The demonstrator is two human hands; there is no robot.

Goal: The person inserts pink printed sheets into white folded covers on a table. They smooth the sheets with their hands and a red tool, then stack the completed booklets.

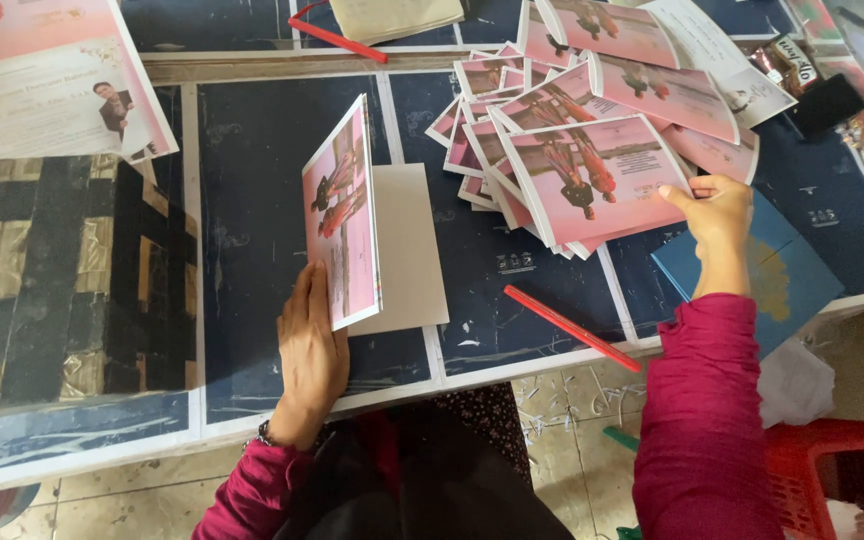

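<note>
My left hand (310, 345) rests flat on the dark blue table (252, 200) and holds up the lower edge of a small stack of pink printed cards (342, 215), standing half open like a book over a blank white sheet (412, 250). My right hand (717, 215), in a magenta sleeve, pinches the lower right corner of the top pink card (597, 175) on a messy heap of similar folded pink cards (512, 120) spread across the upper middle of the table.
A red stick (572, 328) lies near the table's front edge and another red stick (337, 38) at the back. A blue card (782, 270) sits under my right wrist. A black and gold taped patch (62, 280) covers the left. A red plastic stool (832, 470) stands on the tiled floor.
</note>
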